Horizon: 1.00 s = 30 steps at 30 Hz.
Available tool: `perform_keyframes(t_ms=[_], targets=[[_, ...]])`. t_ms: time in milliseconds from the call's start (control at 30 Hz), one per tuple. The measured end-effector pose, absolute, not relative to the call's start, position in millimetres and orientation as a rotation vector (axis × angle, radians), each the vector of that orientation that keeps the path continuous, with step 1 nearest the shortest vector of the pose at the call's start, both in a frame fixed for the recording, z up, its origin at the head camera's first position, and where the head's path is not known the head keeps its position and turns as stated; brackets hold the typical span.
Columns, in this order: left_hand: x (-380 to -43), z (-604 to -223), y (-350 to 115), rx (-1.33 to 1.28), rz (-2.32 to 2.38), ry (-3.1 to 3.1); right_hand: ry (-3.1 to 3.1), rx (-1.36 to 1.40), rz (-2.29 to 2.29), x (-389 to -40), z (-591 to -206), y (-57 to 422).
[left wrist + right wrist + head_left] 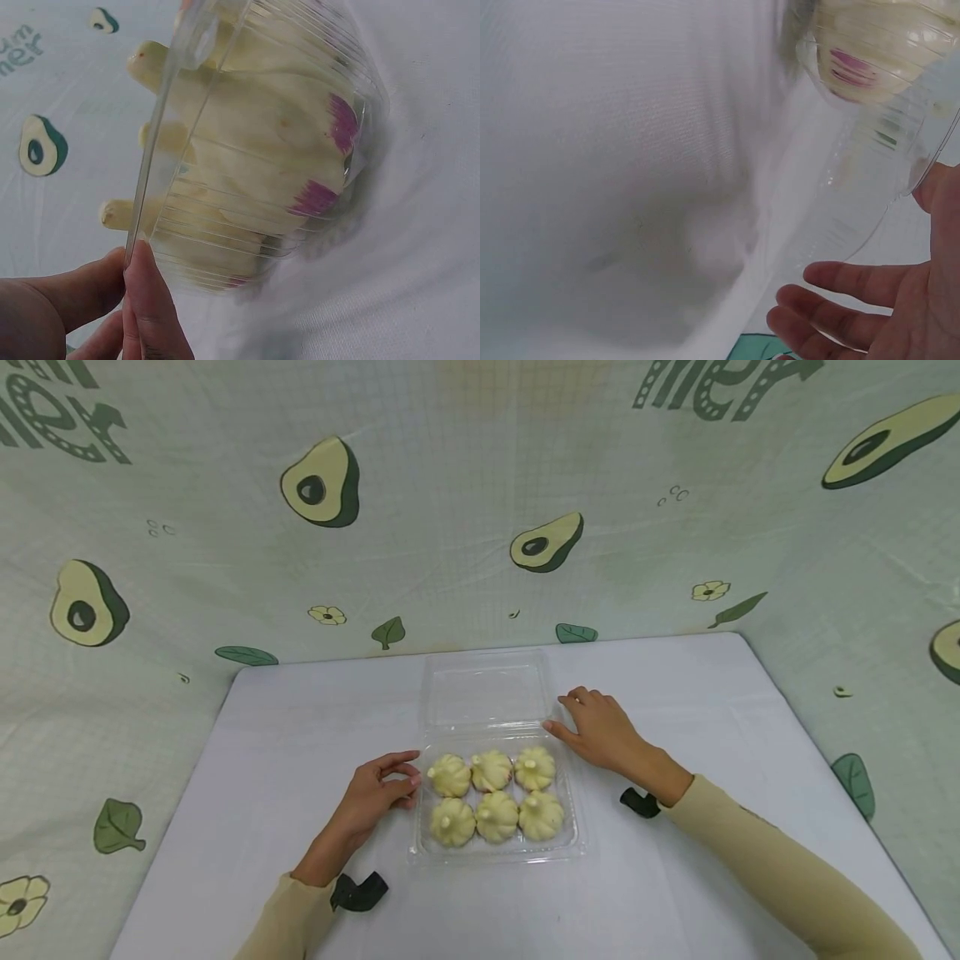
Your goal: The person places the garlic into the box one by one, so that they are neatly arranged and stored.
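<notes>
A clear plastic clamshell container [498,857] lies with its lid [487,693] folded back, away from me. Several pale garlic bulbs [497,817] sit inside in two rows, stems pointing up. At the container's left side, my left hand [378,789] pinches the rim between thumb and fingers, clearly visible in the left wrist view. My right hand [600,731] is at the right end of the hinge, beside the lid. Its fingers are spread and extended, and the thumb [928,186] is right at the plastic edge. Purple streaks mark a bulb [270,142] through the container wall.
A white cloth covers the table [315,718]. Behind it hangs a curtain [435,527] printed with avocados, leaves and flowers, which also runs along both sides. Black straps [360,893] show near both wrists.
</notes>
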<state>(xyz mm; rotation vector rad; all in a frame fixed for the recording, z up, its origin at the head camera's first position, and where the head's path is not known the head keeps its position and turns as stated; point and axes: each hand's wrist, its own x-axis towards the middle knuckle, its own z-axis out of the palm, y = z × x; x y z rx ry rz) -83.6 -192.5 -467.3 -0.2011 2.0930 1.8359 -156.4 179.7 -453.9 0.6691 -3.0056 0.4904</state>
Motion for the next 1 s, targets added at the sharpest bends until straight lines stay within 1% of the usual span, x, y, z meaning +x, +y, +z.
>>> perform_keyframes(t_ms=[1000], targets=[[-88.9,-464.6,-190.0,-0.206,1.836,2.087,-3.011,0.617,0.540,-156.6,-453.3,179.3]])
